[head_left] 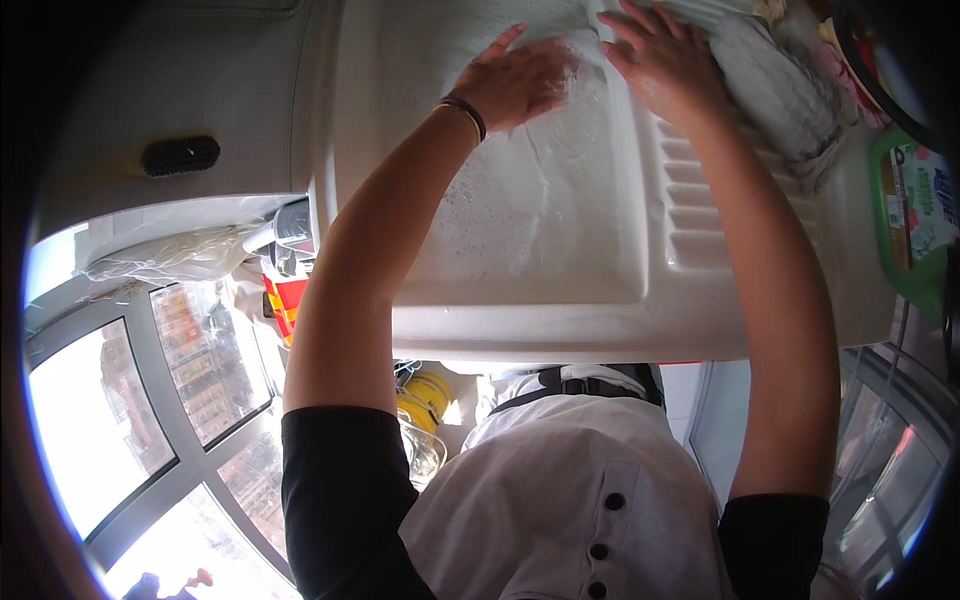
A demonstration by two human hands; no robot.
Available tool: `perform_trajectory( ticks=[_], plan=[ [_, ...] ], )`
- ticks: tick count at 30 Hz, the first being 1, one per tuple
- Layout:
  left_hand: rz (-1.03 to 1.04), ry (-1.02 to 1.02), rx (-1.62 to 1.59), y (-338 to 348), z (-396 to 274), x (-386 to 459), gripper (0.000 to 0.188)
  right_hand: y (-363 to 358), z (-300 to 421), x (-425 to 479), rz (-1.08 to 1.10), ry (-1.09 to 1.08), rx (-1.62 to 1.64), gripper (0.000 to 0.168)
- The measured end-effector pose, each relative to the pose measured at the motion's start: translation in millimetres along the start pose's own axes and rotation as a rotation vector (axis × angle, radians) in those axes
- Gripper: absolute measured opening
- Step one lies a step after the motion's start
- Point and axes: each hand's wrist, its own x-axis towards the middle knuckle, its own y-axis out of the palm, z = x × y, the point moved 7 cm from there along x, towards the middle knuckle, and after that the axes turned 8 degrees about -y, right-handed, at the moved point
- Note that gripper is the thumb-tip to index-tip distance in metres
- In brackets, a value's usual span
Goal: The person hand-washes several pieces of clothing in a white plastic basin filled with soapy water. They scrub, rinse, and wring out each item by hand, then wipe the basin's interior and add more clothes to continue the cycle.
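A white laundry sink (517, 322) with soapy water (502, 202) in its basin lies before me. My left hand (517, 82), with dark and light bands at the wrist, is over the basin at the water, its fingers spread and blurred. Nothing shows in its grip. My right hand (664, 64) is at the basin's right rim, beside the ribbed washboard (701, 217), fingers apart and holding nothing visible. A wet, bunched grey cloth (780, 90) rests on the washboard's upper right, close to my right hand.
A green detergent bottle (919, 202) with a printed label stands at the sink's right edge. On the grey surface to the left lies a dark bristle brush (181, 155). Below the left edge are a crumpled clear plastic bag (176, 251) and a yellow container (426, 397).
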Motion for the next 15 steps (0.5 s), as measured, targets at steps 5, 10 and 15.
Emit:
perform_trajectory(
  ticks=[5, 10, 15],
  plan=[
    [-0.062, -0.264, -0.14, -25, 48, -35, 0.06, 1, 0, -1, -0.019, 0.004, -0.018, 0.04],
    [0.257, -0.554, -0.598, -19, 32, -140, 0.09, -2, -2, -2, 0.013, 0.0, -0.001, 0.041],
    [0.504, -0.497, -0.82, -22, -7, -234, 0.105, -1, -1, -1, 0.008, 0.027, 0.009, 0.039]
  ],
)
